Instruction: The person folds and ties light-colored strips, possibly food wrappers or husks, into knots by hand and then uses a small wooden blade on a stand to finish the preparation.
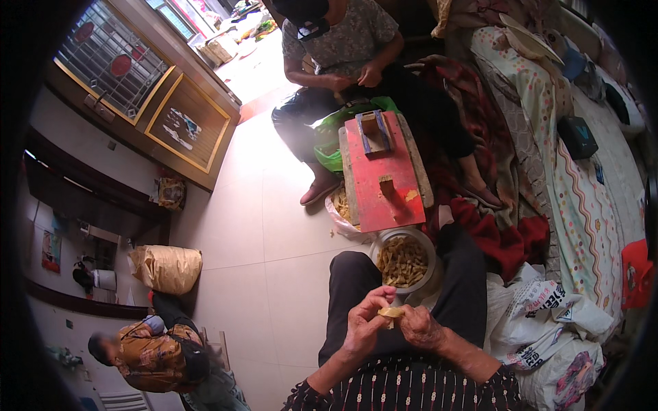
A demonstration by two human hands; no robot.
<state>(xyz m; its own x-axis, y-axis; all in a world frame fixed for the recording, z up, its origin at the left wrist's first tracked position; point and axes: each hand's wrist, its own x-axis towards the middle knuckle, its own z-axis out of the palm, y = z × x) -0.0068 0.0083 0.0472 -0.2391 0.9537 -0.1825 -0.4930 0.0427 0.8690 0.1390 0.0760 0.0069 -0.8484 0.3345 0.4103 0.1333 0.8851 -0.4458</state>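
Observation:
My left hand (364, 319) and my right hand (422, 327) meet above my lap. Between their fingertips they pinch a small folded pale-yellow strip (391, 312), whose material I cannot make out. Just beyond the hands, between my knees, stands a round pale tub (433, 262). Short yellow-brown folded pieces (403, 261) fill much of it. Past the tub, a red board (365, 195) lies on a wooden bench (422, 177). An upright wooden block (385, 186) and a small wooden frame (383, 146) with purple edging sit on the board.
Across the bench a seated person (339, 56) works with both hands. A plastic bag (339, 210) of similar pieces lies under the bench's left side. White printed sacks (540, 318) and a bed (576, 205) are at right. Another person (154, 354) sits at left near a paper sack (169, 267).

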